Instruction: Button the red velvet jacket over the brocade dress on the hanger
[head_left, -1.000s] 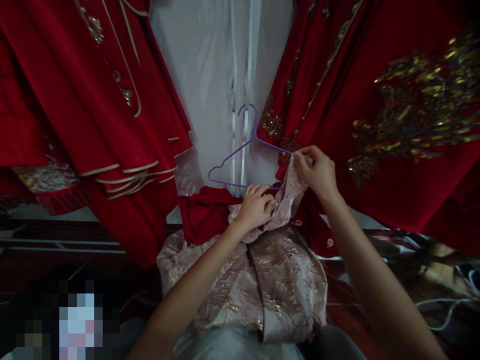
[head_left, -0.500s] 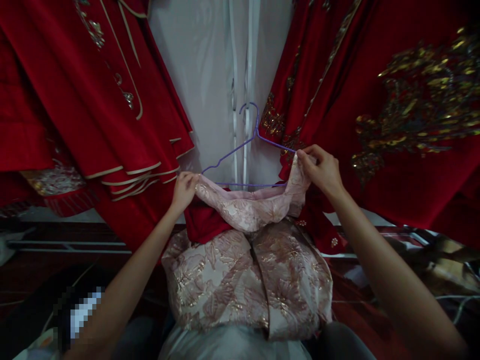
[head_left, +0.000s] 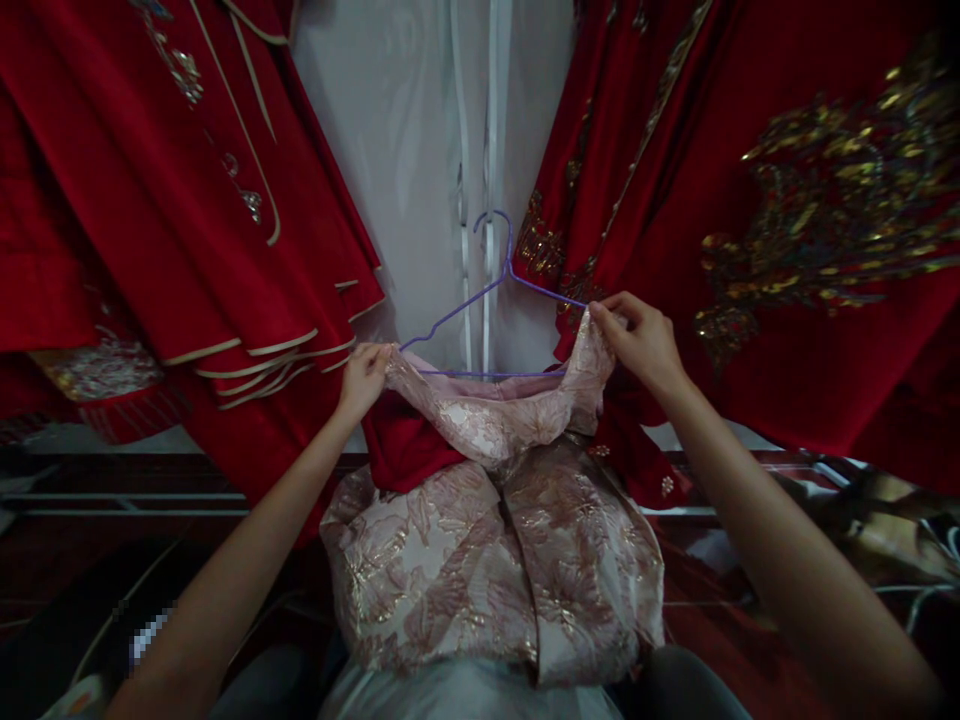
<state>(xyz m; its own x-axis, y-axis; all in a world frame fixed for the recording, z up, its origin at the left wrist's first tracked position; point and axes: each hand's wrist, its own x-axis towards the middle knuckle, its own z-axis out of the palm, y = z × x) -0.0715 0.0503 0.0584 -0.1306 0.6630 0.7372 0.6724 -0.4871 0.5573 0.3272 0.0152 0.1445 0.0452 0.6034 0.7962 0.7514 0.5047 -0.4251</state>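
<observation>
A pink and gold brocade dress (head_left: 442, 560) is spread over my lap, its top raised on a purple wire hanger (head_left: 472, 297). My left hand (head_left: 367, 380) pinches the left shoulder of the dress by the hanger's end. At the other shoulder my right hand (head_left: 637, 335) pinches the fabric against the hanger's right end. The neckline sags between the two hands, showing the pale pink lining (head_left: 495, 388). The hanger's hook points up and curls to the left. Some fingertips are hidden behind the cloth.
Red garments with pale piping (head_left: 225, 240) hang at the left. Red garments with gold sequin embroidery (head_left: 832, 220) hang at the right. Between them stands a white panel (head_left: 367, 120) with vertical strips. A pale rail (head_left: 127, 505) runs low over the dark red floor.
The view has shifted slightly, so the hanging garments appear a little further left. Both hands keep their pinch on the dress and hanger, which have hardly moved.
</observation>
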